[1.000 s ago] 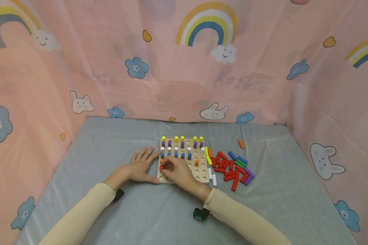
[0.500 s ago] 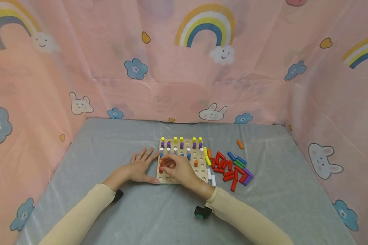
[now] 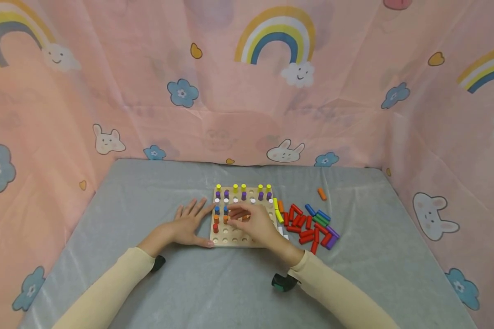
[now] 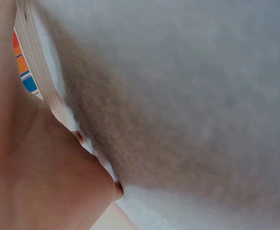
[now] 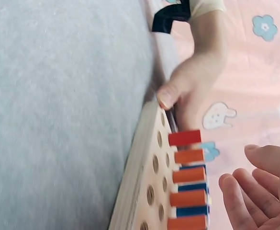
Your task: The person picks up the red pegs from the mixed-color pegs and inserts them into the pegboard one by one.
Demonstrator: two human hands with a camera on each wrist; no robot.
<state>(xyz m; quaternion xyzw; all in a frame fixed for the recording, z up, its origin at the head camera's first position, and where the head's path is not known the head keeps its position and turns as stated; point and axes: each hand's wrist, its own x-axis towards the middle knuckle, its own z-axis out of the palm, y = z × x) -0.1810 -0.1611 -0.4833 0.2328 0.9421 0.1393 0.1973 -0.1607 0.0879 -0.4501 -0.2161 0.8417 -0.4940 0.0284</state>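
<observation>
A wooden pegboard (image 3: 230, 246) lies on the table, with rows of yellow, purple, white, blue and orange pegs standing in its holes. One red peg (image 3: 215, 228) stands upright in the left column, in front of an orange peg (image 3: 216, 219). My left hand (image 3: 189, 227) rests with fingers spread at the board's left edge, thumb at its near corner. Over the board's middle is my right hand (image 3: 257, 224), holding nothing and covering some pegs. In the right wrist view its thumb and fingertips (image 5: 231, 191) are apart, beside the row of orange pegs.
To the board's right lies a heap of loose red pegs (image 3: 294, 229), with blue pegs (image 3: 310, 209), green pegs (image 3: 321, 220) and purple pegs (image 3: 333, 241) at its far side. Yellow pegs (image 3: 279, 216) lie along the board's right edge. One orange peg (image 3: 322, 194) lies farther back.
My right hand has pressed the red peg into the left column, let go of it and moved right across the board. The left hand has stayed in place.
</observation>
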